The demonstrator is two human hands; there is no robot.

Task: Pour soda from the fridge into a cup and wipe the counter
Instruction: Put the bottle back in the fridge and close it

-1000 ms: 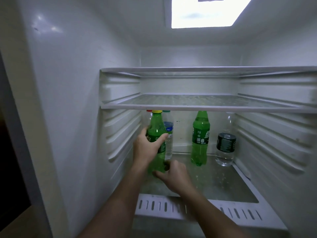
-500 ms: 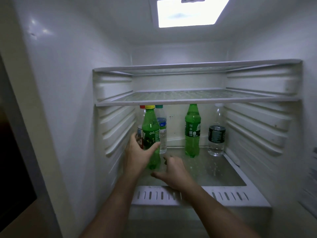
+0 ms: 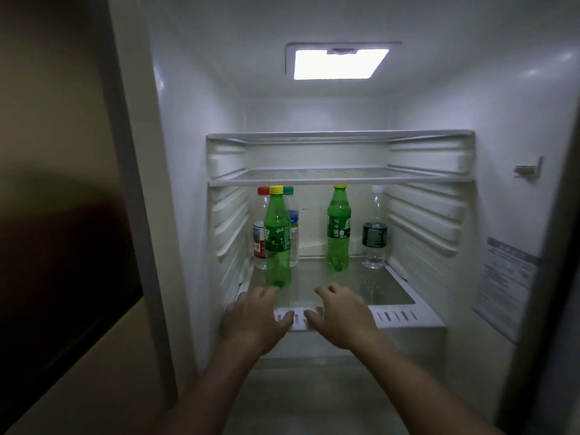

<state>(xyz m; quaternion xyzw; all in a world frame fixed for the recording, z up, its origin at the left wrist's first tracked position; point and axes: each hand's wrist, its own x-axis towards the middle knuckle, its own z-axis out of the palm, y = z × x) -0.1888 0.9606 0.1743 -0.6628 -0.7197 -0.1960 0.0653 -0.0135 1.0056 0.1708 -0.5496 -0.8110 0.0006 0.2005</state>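
Head view: my left hand (image 3: 254, 318) and right hand (image 3: 342, 315) hang loosely curled, empty; the soda bottle (image 3: 277, 240) stands on the fridge shelf (image 3: 376, 284), twelve o'clock from my left. Fetching, pouring and wiping are all undone, I judge.

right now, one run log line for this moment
stage: fetching soda | left hand: open, by base of front green bottle | right hand: open, over shelf front | bottle: upright on shelf, ungripped

Beige wall (image 3: 47, 89) left, dark brown panel (image 3: 62, 262) across it; room dim.
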